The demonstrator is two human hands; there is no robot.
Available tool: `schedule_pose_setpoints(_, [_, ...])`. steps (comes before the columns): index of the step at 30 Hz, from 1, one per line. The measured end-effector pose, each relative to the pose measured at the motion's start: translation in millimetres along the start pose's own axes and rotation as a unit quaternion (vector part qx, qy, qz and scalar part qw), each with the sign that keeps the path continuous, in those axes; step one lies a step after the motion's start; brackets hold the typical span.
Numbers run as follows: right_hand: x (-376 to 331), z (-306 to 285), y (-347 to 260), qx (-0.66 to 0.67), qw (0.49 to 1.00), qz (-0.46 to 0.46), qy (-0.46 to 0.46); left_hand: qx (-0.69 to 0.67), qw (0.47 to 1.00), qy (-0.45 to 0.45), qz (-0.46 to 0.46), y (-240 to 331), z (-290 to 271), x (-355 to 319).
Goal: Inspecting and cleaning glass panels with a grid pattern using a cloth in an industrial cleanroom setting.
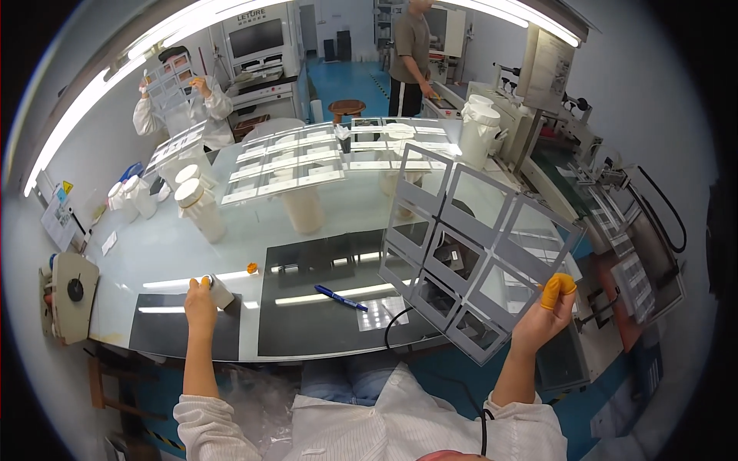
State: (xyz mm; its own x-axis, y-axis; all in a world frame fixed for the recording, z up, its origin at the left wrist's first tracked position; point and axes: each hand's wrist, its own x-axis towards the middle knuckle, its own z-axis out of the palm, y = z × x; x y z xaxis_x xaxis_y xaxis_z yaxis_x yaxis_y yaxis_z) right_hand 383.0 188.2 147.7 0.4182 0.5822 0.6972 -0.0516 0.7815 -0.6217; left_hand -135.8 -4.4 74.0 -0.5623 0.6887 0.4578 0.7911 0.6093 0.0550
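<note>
My right hand point(547, 311), with orange finger cots on thumb and fingertip, grips the right edge of a clear sheet with a grey frame grid point(473, 246), held tilted above the glass table point(177, 253). My left hand point(201, 298) rests on the table and holds a small white cylinder point(221, 292) that lies on the glass. A blue pen point(340, 298) lies on the dark panel between my hands. A tiny orange piece point(251, 268) sits near the cylinder.
More framed sheets point(284, 165) lie on white jars point(201, 209) farther back. A person in white point(181, 104) holds up a sheet at the far left; another person point(411, 54) stands at the back. Machines point(615, 230) line the right side; a white device point(71, 296) sits at left.
</note>
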Motion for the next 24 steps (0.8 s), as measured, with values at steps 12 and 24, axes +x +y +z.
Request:
schedule_pose_setpoints(12, [-1,13,-7,0.007,1.0,0.009,-0.01,0.0,1.0,0.019,0.014,-11,7,1])
schedule_pose_setpoints(24, [40,57,-23,0.087,0.994,-0.015,-0.065,-0.076,0.995,0.059,-0.007,-3,-14,6])
